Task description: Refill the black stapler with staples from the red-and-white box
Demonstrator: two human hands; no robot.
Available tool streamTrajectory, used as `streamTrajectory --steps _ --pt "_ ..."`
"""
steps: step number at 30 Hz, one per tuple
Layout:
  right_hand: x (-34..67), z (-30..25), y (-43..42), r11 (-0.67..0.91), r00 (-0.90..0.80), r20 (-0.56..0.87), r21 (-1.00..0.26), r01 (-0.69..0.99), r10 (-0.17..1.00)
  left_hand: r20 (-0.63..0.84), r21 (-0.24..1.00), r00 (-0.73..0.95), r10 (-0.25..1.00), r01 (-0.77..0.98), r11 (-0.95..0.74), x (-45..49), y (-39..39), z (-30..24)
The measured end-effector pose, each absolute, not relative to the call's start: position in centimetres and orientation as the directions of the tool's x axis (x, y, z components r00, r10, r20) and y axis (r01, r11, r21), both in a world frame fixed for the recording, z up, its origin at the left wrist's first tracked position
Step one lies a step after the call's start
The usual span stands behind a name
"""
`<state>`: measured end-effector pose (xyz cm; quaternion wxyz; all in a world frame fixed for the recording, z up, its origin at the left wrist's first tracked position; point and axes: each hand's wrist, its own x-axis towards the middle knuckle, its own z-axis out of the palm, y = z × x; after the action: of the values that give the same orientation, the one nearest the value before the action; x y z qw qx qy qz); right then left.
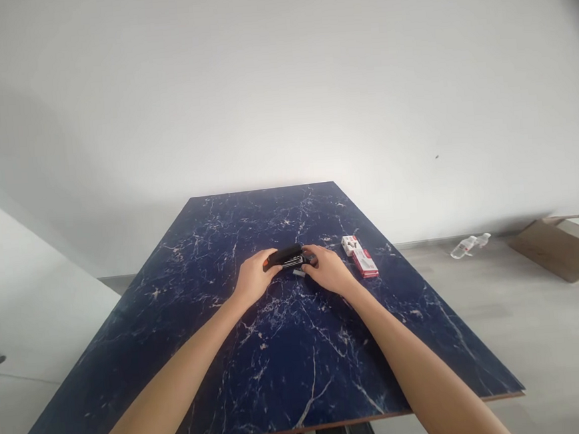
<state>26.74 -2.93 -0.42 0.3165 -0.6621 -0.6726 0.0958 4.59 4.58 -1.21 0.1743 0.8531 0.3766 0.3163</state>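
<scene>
A black stapler (285,255) with an orange end is held just above the middle of the dark blue marbled table (262,373). My left hand (254,278) grips its left end. My right hand (327,267) holds its right end, fingers at the metal part. A small silvery piece (298,273) lies on the table just below the stapler, between my hands.
A red and white small box (360,255) lies on the table right of my right hand. On the floor to the right lie a clear plastic bottle (467,246) and a flat cardboard box (557,246). A white wall stands behind the table.
</scene>
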Motion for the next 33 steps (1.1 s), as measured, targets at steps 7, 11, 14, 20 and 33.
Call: streamTrajectory --steps 7,11,14,20,33 --pt "28.8 0.2 -3.0 0.024 0.164 0.305 -0.528 0.849 0.938 0.272 0.478 0.573 0.773 0.617 -0.625 2.7 4.5 -2.0" --pt "27.9 0.1 -3.2 0.068 0.109 0.293 -0.535 0.842 0.95 0.276 0.402 0.623 0.732 0.616 -0.677 1.8 4.8 -2.4" --pt "26.7 -0.3 -3.1 0.083 0.081 0.288 -0.514 0.854 0.954 0.272 0.377 0.629 0.728 0.626 -0.682 1.6 5.2 -2.6" --pt "26.5 -0.3 -3.1 0.101 0.075 0.311 -0.513 0.852 0.947 0.258 0.433 0.622 0.739 0.609 -0.664 1.6 5.2 -2.8" --pt "28.6 -0.2 -2.5 0.198 -0.028 0.282 -0.597 0.778 0.959 0.153 0.546 0.658 0.737 0.566 -0.618 -0.3 6.7 -1.7"
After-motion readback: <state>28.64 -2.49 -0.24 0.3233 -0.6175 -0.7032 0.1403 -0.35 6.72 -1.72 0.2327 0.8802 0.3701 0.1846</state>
